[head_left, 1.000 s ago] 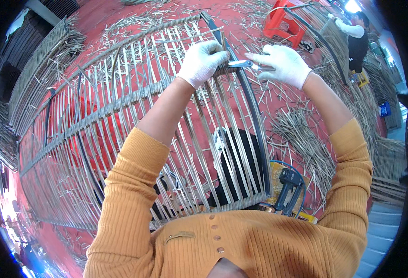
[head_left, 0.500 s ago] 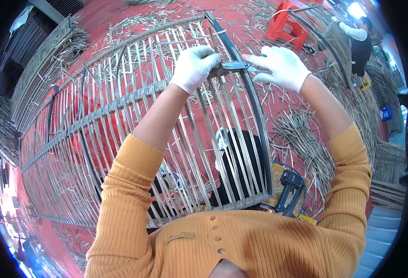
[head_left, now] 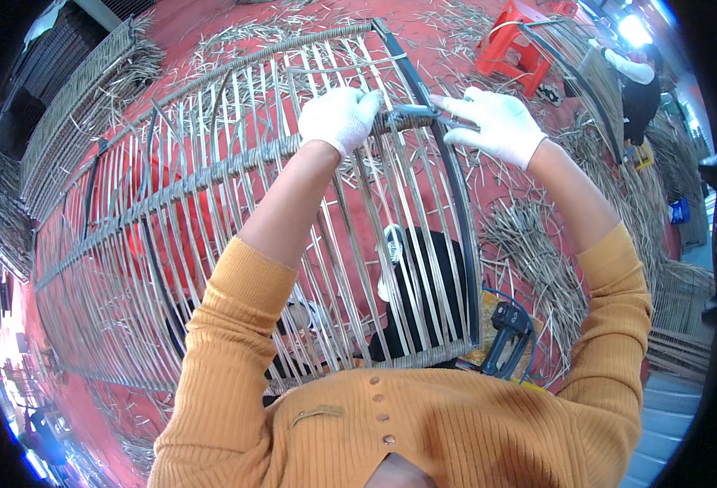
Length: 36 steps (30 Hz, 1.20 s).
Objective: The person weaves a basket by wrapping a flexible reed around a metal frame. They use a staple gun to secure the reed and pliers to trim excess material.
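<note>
A large frame (head_left: 470, 268) with a black metal edge lies across my lap, strung with many pale wicker strands (head_left: 350, 207). My right hand (head_left: 495, 126), in a white glove, grips a pair of metal hand cutters (head_left: 414, 111). Their silver jaws point left over the end of the wicker-wrapped crossbar (head_left: 273, 154), by the black edge. Just left of the jaws, my gloved left hand (head_left: 335, 119) is closed above the crossbar, thumb near the curled fingers; what it pinches is too small to make out.
Cut wicker scraps (head_left: 529, 252) litter the red floor. A nail-gun-like tool with a blue hose (head_left: 505, 333) lies right of the frame. Farther off are a red plastic stool (head_left: 511, 50) and another person (head_left: 640, 93). Bundled wicker panels (head_left: 82, 98) stand at the left.
The cutters' jaws have turned slightly at the crossbar's end. My left hand has drawn back a little to the left from them. The view has shifted slightly.
</note>
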{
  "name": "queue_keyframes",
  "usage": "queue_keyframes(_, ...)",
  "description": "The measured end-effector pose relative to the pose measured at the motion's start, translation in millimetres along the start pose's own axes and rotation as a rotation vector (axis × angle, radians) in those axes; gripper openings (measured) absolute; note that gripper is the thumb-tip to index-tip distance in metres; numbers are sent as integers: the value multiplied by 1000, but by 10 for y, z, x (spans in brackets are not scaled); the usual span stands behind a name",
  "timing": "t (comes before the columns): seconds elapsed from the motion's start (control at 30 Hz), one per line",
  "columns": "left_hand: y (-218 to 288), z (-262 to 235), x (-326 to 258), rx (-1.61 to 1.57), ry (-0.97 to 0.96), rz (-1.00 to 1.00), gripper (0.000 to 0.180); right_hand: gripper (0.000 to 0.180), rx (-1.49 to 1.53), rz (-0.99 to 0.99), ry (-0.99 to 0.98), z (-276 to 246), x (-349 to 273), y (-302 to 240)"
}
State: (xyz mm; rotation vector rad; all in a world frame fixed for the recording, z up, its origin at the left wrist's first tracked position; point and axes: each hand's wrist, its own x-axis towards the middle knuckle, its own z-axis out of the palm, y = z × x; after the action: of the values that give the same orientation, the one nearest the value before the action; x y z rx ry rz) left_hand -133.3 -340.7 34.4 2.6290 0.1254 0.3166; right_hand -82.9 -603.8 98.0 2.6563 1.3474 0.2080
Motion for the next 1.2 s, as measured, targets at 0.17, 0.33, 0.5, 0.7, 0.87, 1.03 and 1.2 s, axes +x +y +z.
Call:
queue_keyframes(0.17, -73, -35, -52, -702, -7, -26, 28, 61, -119, -98, -8, -24, 108, -20)
queue_keyframes(0.33, -188, -63, -165, -771, -13, 119, 24, 60, -185, -222, 43, -64, 253, -32)
queue_keyframes(0.5, -262, -171, -145, -563, 56, 129, 31, 60, -126, -130, -113, -79, 231, -98)
queue_keyframes(0.7, -258, -161, -70, -164, -56, -30, 42, 62, -41, -59, 51, -25, 157, -209)
queue_keyframes(0.87, -373, -184, -194, -846, -1, 1, 21, 59, -162, -197, 128, 30, 298, -253)
queue_keyframes(1.03, -433, -271, -284, -918, -103, 91, 17, 60, -240, -309, 168, -6, 447, -246)
queue_keyframes(1.2, -414, -363, -345, -1037, 84, 94, 22, 59, -182, -205, 23, -54, 381, -302)
